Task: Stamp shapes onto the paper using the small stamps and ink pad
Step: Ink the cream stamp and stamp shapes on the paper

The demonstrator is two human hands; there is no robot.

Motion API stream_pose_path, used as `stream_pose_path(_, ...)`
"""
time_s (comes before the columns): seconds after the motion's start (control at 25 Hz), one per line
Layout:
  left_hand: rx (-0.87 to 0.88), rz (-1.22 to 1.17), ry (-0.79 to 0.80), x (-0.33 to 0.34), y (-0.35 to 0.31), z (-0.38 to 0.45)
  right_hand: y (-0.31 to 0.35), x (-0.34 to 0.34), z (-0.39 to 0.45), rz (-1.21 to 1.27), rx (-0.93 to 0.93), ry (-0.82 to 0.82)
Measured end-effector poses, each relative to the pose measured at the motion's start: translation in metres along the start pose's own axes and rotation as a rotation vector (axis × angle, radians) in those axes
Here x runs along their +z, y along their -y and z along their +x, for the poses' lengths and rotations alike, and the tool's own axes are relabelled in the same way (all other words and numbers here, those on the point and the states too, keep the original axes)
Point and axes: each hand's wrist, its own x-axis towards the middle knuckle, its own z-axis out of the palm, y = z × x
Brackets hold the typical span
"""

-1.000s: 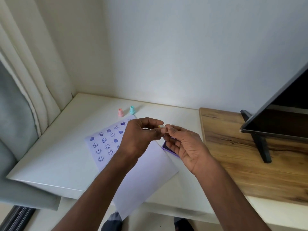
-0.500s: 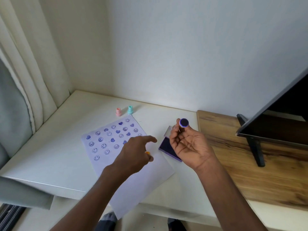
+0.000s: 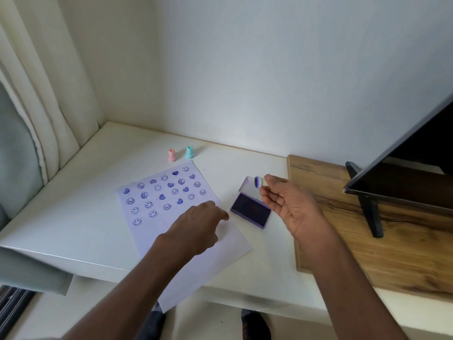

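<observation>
A white paper [image 3: 221, 253] lies on the white desk [image 3: 73, 204], its far half covered with several purple smiley and heart prints. My left hand [image 3: 196, 227] rests on the paper's middle, fingers curled; the orange cap it held a moment ago is hidden beneath them. My right hand [image 3: 289, 204] pinches a small stamp [image 3: 257, 182], purple face turned left, held above the far end of the open purple ink pad [image 3: 251, 212]. The pad's clear lid [image 3: 245, 185] lies just behind it.
A pink stamp [image 3: 172, 155] and a teal stamp [image 3: 189, 152] stand upright beyond the paper. A wooden board [image 3: 367, 253] lies at the right, carrying a dark monitor [image 3: 404, 173] on a black stand [image 3: 370, 212]. A curtain [image 3: 49, 94] hangs at the left.
My hands pulled apart after uncapping the stamp. The left hand dropped onto the paper with the orange cap. The right hand lowered and turned the stamp's face sideways over the ink pad.
</observation>
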Motion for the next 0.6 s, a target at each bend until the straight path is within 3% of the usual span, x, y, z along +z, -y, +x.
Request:
stream_pose_path(0.2,0.010,0.012,0.003,-0.001,0.000,-0.003,-0.007,-0.006,0.002,-0.694,-0.288,-0.186)
stream_pose_path(0.32,0.006,0.010,0.003,0.001,0.002,-0.004,-0.015,0.001,-0.003,-1.072,-0.420,-0.200)
stream_pose_path(0.6,-0.002,-0.024,0.015,0.002,0.006,-0.002,-0.032,0.006,-0.002,-1.300,-0.403,-0.165)
